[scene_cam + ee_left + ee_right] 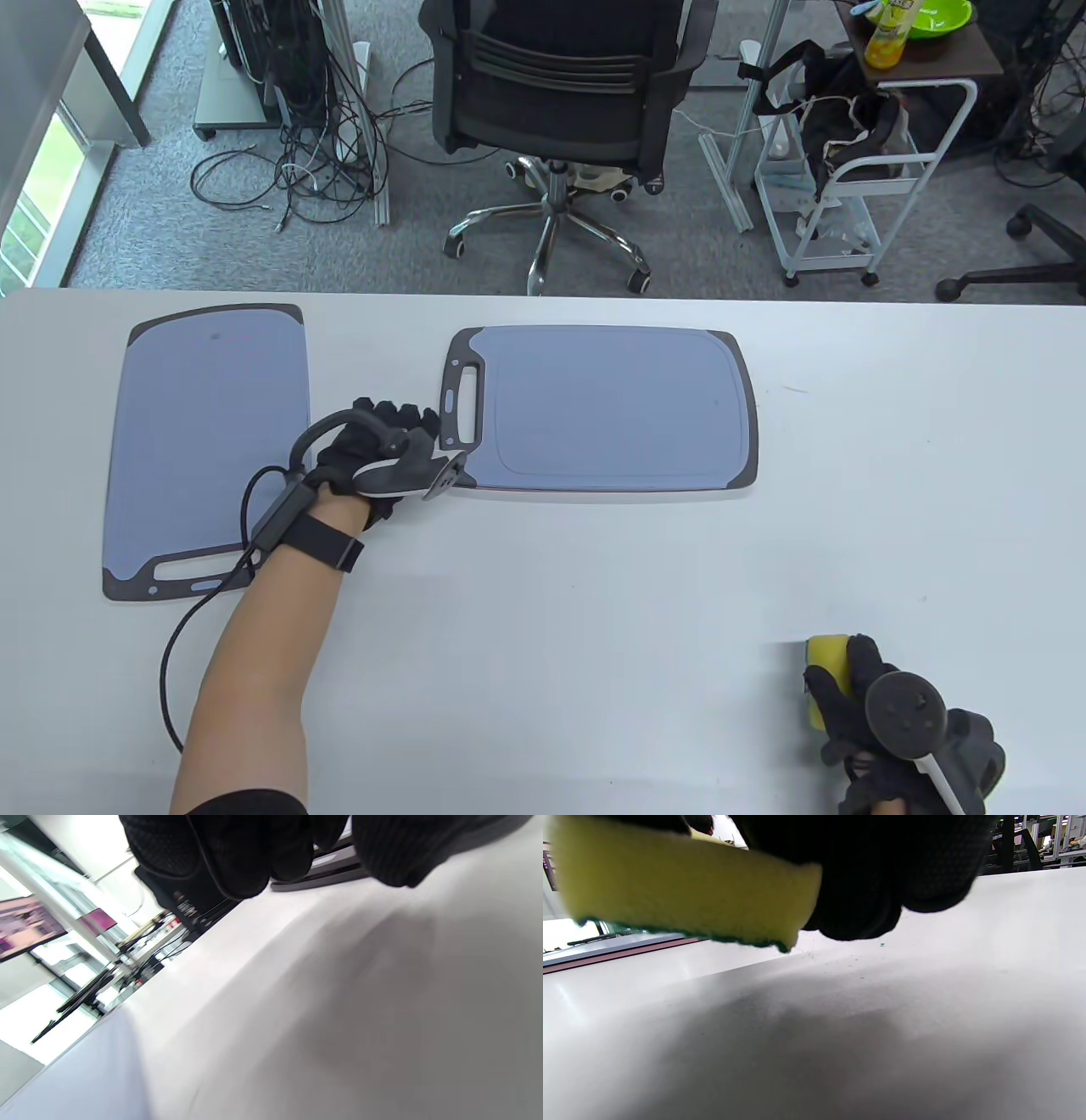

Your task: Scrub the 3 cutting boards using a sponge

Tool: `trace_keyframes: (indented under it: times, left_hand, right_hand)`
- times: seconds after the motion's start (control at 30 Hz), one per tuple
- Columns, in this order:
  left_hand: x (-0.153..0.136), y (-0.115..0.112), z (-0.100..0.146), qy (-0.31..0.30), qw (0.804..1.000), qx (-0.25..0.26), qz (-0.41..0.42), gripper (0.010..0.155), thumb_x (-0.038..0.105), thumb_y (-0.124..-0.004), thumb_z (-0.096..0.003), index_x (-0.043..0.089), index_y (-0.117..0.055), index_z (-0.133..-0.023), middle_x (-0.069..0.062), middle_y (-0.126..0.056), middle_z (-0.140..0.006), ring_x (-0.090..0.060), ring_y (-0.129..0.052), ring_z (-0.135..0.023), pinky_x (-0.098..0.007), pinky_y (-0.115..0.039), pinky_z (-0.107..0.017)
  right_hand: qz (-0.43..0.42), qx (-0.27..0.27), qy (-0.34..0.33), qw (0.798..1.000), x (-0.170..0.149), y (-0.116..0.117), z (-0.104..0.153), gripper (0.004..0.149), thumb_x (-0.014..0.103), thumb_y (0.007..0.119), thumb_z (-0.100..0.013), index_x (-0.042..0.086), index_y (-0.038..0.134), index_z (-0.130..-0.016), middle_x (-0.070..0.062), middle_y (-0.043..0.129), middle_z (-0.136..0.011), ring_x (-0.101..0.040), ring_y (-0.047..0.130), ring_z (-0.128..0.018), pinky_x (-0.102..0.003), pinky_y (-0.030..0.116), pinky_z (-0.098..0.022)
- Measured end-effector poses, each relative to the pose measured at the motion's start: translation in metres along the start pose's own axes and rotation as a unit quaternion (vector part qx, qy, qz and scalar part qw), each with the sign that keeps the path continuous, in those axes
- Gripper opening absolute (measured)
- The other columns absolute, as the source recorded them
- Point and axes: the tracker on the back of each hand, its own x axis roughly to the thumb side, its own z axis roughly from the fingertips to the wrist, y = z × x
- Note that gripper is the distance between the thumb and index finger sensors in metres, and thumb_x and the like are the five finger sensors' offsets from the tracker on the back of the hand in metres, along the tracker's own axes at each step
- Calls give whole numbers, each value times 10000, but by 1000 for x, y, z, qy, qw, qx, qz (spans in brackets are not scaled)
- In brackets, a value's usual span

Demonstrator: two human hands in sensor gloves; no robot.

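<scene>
White table (594,594) spans the table view, with grey carpet, an office chair (556,102) and a wheeled cart (848,187) beyond its far edge; two blue cutting boards lie on it, and a third is not discernible from above, though the left wrist view shows what may be stacked board edges (322,870). Left board (208,441) lies lengthwise toward the near edge, close to the table's left edge, handle slot nearest the person; centre board (607,407) lies crosswise near the far edge, handle slot at its left end; the two are apart, with bare table between.

Left hand (382,450) reaches in with forearm angled up from the near edge; it sits in the gap between the boards, fingers at the handle end of the centre board; whether they grip it or merely touch it cannot be told. Right hand (891,722) rests near the table's near right corner, well apart from both boards; its fingers are curled round a yellow sponge (827,671) with a green scouring face, held just above the tabletop in the right wrist view (683,895).

Broad bare table lies between the right hand and the centre board, and along the right side.
</scene>
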Motion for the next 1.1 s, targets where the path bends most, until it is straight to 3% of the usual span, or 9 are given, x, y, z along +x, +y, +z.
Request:
trace_keyframes:
  times: [0.2, 0.37, 0.43, 0.57, 0.73, 0.87, 1.0, 1.07, 1.1]
  left_hand:
    - [-16, -24, 64, 72, 992, -47, 87, 774, 597, -780, -461, 278, -522, -1118, -33, -706, -1159, -293, -843, -1001, -544, -735, -719]
    - [-20, -62, 121, 125, 975, -98, 153, 825, 618, -759, -465, 253, -473, -1148, -139, -585, -1211, -368, -763, -1040, -573, -709, -721]
    - [-23, -78, 140, 146, 968, -119, 167, 814, 625, -694, -485, 239, -447, -1157, -146, -582, -1213, -377, -762, -1038, -569, -711, -721]
    - [-32, -97, 171, 201, 952, -109, 203, 817, 627, -681, -492, 207, -459, -1156, -147, -586, -1200, -371, -749, -1039, -565, -702, -724]
    - [-43, -112, 187, 238, 935, -125, 231, 763, 635, -655, -517, 205, -532, -1135, -80, -651, -1145, -310, -758, -1041, -562, -687, -740]
    - [-46, -115, 184, 232, 935, -120, 241, 678, 544, -691, -538, 212, -556, -1113, -52, -672, -1103, -298, -756, -1027, -584, -663, -757]
    - [-42, -113, 177, 187, 958, -117, 184, 632, 510, -650, -531, 201, -573, -1076, -54, -691, -1046, -285, -785, -972, -559, -675, -759]
    - [-33, -117, 172, 132, 977, -138, 92, 647, 513, -512, -528, 171, -471, -1075, -54, -612, -1036, -276, -758, -947, -537, -676, -766]
    - [-31, -116, 172, 110, 985, -121, 49, 645, 519, -473, -515, 176, -464, -1062, -40, -618, -1016, -250, -776, -920, -516, -698, -761]
  right_hand:
    - [-5, -2, -12, 1000, 4, 0, 1, 761, 603, 721, -473, 94, 647, -1034, -104, 862, -777, -267, 919, -575, -474, 785, -485]
    - [-11, 4, -17, 1000, 6, 2, 3, 762, 605, 719, -473, 94, 648, -1033, -103, 861, -778, -267, 919, -576, -474, 785, -486]
    - [-14, 4, -21, 1000, 7, 3, 3, 759, 603, 720, -472, 94, 650, -1032, -104, 862, -777, -268, 920, -575, -473, 786, -485]
    - [-19, 7, -23, 1000, 7, 4, 3, 761, 604, 718, -474, 93, 647, -1033, -102, 861, -778, -267, 920, -575, -473, 785, -486]
    - [-22, 12, -21, 999, 8, 4, 4, 761, 604, 719, -472, 93, 649, -1032, -104, 861, -777, -268, 920, -575, -474, 785, -486]
    - [-22, 15, -21, 999, 8, 4, 4, 759, 603, 717, -474, 93, 649, -1032, -103, 861, -778, -269, 920, -576, -474, 785, -486]
    - [-24, 15, -17, 999, 7, 4, 3, 759, 602, 717, -474, 92, 649, -1032, -104, 861, -778, -269, 920, -576, -474, 786, -486]
    - [-25, 16, -16, 999, 7, 3, 3, 759, 602, 718, -474, 93, 646, -1033, -104, 859, -780, -271, 918, -579, -475, 784, -488]
    - [-25, 16, -15, 999, 6, 3, 3, 759, 602, 719, -474, 94, 646, -1034, -105, 859, -781, -271, 918, -579, -476, 784, -489]
